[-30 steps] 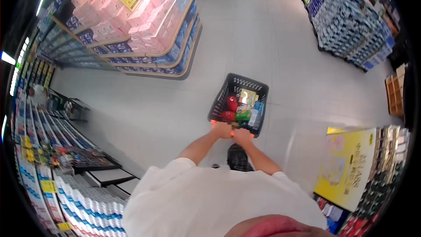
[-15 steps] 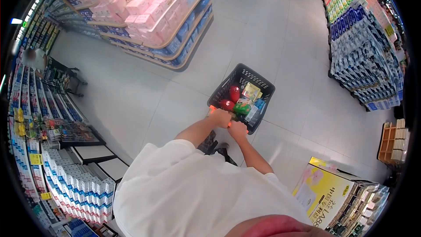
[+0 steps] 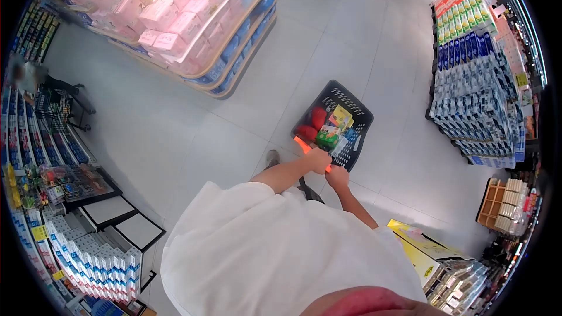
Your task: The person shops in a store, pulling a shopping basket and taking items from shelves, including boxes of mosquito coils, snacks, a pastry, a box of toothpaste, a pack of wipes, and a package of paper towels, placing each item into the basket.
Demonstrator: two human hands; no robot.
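Note:
A dark grey basket (image 3: 362,111) with perforated walls stands in front of me, its orange handle (image 3: 302,145) on the side nearest my body. My left hand (image 3: 317,160) is wrapped round the handle near its middle. Right beside it, my right hand (image 3: 337,177) grips the handle's right end. Inside the basket lie two red items (image 3: 318,118), a yellow box (image 3: 339,117), a green box (image 3: 328,136) and some blue and white packs (image 3: 345,140).
Pink packs (image 3: 187,23) fill a tiered display at the upper left. Stacked cartons (image 3: 468,88) stand at the right, with a yellow display box (image 3: 418,246) at the lower right. At the far left, a person (image 3: 29,79) is beside a cart (image 3: 54,108).
The view has turned and moved forward. The basket now sits slightly further right in view, and a foot shows left of it. Both hands have stayed on the handle.

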